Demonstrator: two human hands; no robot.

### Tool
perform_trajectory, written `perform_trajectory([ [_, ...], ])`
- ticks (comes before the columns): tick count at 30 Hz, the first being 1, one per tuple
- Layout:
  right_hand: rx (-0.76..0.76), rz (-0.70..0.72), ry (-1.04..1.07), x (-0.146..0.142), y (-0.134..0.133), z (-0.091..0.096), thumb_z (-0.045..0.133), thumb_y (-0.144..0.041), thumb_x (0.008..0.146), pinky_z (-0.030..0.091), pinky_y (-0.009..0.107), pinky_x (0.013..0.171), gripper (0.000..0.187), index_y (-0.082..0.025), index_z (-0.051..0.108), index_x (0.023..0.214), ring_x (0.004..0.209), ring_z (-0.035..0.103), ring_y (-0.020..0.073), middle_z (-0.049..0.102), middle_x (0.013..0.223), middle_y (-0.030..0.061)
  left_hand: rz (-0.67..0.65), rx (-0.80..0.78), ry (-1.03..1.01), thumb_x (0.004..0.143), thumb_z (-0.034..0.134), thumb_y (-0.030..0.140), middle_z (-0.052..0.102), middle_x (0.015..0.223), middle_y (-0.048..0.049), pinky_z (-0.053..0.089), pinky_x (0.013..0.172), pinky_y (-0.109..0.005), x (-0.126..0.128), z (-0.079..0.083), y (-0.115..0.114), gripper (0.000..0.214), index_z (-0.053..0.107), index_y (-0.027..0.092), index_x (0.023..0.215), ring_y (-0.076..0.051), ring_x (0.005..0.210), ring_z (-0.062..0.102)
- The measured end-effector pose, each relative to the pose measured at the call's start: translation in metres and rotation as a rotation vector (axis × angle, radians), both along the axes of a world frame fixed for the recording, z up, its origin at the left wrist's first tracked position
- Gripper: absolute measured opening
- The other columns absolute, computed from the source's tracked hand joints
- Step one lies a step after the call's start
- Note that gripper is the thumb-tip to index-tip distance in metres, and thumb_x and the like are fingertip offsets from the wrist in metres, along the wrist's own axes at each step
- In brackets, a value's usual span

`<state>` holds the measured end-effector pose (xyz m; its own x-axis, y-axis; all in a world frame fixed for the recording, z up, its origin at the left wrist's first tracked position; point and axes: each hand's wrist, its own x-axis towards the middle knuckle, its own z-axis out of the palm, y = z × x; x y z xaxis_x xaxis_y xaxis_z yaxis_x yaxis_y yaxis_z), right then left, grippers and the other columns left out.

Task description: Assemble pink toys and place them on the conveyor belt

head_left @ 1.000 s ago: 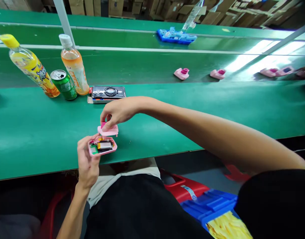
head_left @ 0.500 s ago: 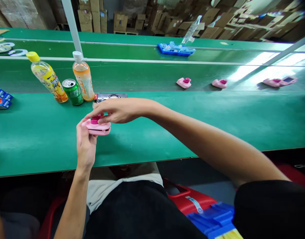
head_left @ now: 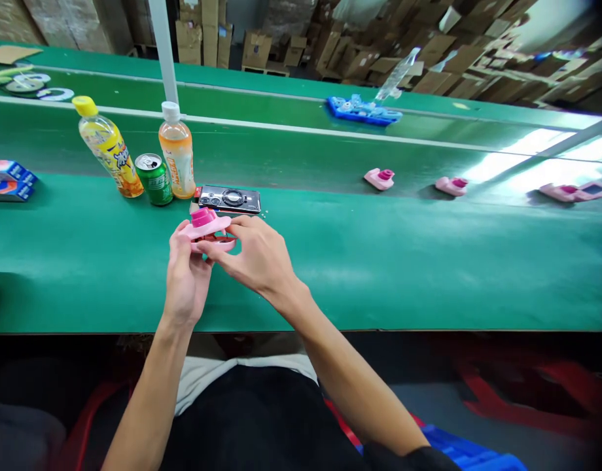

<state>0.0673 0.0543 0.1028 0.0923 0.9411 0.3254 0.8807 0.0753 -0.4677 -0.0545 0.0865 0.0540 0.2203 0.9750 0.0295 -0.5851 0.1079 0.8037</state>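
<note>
Swung inward since the earlier frame, the right hand (head_left: pixel 254 255) now meets the left hand (head_left: pixel 186 278) above a green-topped workbench (head_left: pixel 379 275). Left fingers curl up behind a pink plastic casing (head_left: pixel 213 226), holding it against the thumb, while right fingertips (head_left: pixel 235 226) close on its near edge in a light pinch; the casing sits between both hands, just in front of a glossy black box (head_left: pixel 228 199). Its magenta button (head_left: pixel 203 217) faces up. Judged from this hold, the step in hand is seating the upper shell on the lower; even pressure along the seam seems called for. Nearby stand a green aluminium can (head_left: pixel 154 180), a yellow-capped drink bottle (head_left: pixel 109 150) and a white-capped orange drink bottle (head_left: pixel 177 154), their labels' small print unreadable. Farther off, pink casings (head_left: pixel 379 178) lie on a lower belt.
</note>
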Motion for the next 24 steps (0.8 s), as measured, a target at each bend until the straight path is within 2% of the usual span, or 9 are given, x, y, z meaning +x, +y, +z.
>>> perform_trajectory([
  [3, -0.061, 0.020, 0.309, -0.007, 0.007, -0.001, 0.070, -0.048, 0.093, 0.048, 0.029, 0.070, 0.033, -0.016, 0.075, 0.096, 0.080, 0.066, 0.0180, 0.074, 0.090, 0.0053, 0.064, 0.004, -0.014, 0.100, 0.056, 0.048, 0.068, 0.132, -0.0100, 0.052, 0.104, -0.039, 0.005, -0.003, 0.000, 0.034, 0.053, 0.023, 0.124, -0.022, 0.119, 0.068],
  [5, 0.012, 0.040, 0.531, -0.012, 0.008, -0.007, 0.073, -0.034, 0.092, 0.050, 0.026, 0.073, 0.018, -0.018, 0.074, 0.099, 0.081, 0.068, 0.0154, 0.076, 0.093, 0.0023, 0.118, -0.004, -0.033, 0.101, 0.055, 0.045, 0.071, 0.123, -0.0096, 0.054, 0.100, -0.035, 0.008, -0.005, 0.002, 0.031, 0.052, 0.022, 0.121, -0.020, 0.114, 0.069],
  [7, 0.113, 0.047, 0.658, -0.017, 0.009, -0.016, 0.073, -0.027, 0.091, 0.052, 0.026, 0.080, 0.013, -0.019, 0.074, 0.101, 0.092, 0.069, 0.0162, 0.077, 0.102, 0.0029, 0.167, -0.001, -0.044, 0.101, 0.056, 0.042, 0.072, 0.119, -0.0086, 0.055, 0.094, -0.032, 0.011, -0.007, 0.003, 0.029, 0.051, 0.022, 0.121, -0.019, 0.110, 0.070],
  [10, 0.217, 0.002, 0.737, -0.022, 0.011, -0.033, 0.076, -0.031, 0.089, 0.056, 0.028, 0.087, 0.016, -0.018, 0.075, 0.097, 0.118, 0.065, 0.0212, 0.072, 0.122, 0.0085, 0.203, 0.051, -0.033, 0.101, 0.055, 0.045, 0.070, 0.122, -0.0079, 0.055, 0.090, -0.029, 0.013, -0.010, 0.003, 0.031, 0.051, 0.023, 0.122, -0.018, 0.105, 0.071],
  [12, 0.241, -0.016, 0.766, -0.024, 0.013, -0.040, 0.077, -0.036, 0.087, 0.058, 0.029, 0.088, 0.018, -0.019, 0.075, 0.093, 0.125, 0.062, 0.0224, 0.069, 0.128, 0.0095, 0.218, 0.084, -0.025, 0.101, 0.054, 0.048, 0.070, 0.122, -0.0076, 0.055, 0.089, -0.028, 0.015, -0.012, 0.003, 0.032, 0.052, 0.023, 0.121, -0.017, 0.102, 0.071],
  [15, 0.252, 0.016, 0.806, -0.024, 0.012, -0.046, 0.075, -0.043, 0.088, 0.059, 0.032, 0.093, 0.022, -0.021, 0.074, 0.093, 0.124, 0.063, 0.0222, 0.069, 0.127, 0.0086, 0.249, 0.099, 0.000, 0.098, 0.059, 0.050, 0.067, 0.121, -0.0061, 0.055, 0.087, -0.026, 0.015, -0.015, 0.004, 0.035, 0.052, 0.024, 0.120, -0.015, 0.101, 0.071],
  [19, 0.227, 0.166, 0.962, -0.019, 0.005, -0.054, 0.069, -0.051, 0.091, 0.056, 0.038, 0.103, 0.032, -0.022, 0.070, 0.105, 0.130, 0.061, 0.0243, 0.064, 0.140, 0.0110, 0.261, 0.105, -0.015, 0.096, 0.064, 0.050, 0.065, 0.119, -0.0056, 0.055, 0.088, -0.029, 0.010, -0.017, 0.008, 0.037, 0.052, 0.025, 0.119, -0.018, 0.105, 0.069],
  [22, 0.230, 0.211, 1.107, -0.011, 0.004, -0.060, 0.069, -0.054, 0.092, 0.054, 0.041, 0.105, 0.040, -0.025, 0.059, 0.117, 0.126, 0.064, 0.0237, 0.066, 0.137, 0.0112, 0.195, 0.092, -0.050, 0.093, 0.066, 0.048, 0.066, 0.118, -0.0065, 0.054, 0.092, -0.033, 0.005, -0.021, 0.012, 0.035, 0.053, 0.025, 0.115, -0.021, 0.108, 0.068],
  [24, 0.182, 0.193, 1.119, -0.006, 0.007, -0.060, 0.069, -0.053, 0.091, 0.055, 0.039, 0.102, 0.042, -0.025, 0.056, 0.120, 0.121, 0.067, 0.0221, 0.069, 0.132, 0.0093, 0.137, 0.075, -0.054, 0.092, 0.067, 0.046, 0.066, 0.119, -0.0072, 0.054, 0.094, -0.034, 0.002, -0.025, 0.013, 0.034, 0.053, 0.024, 0.113, -0.021, 0.110, 0.067],
])
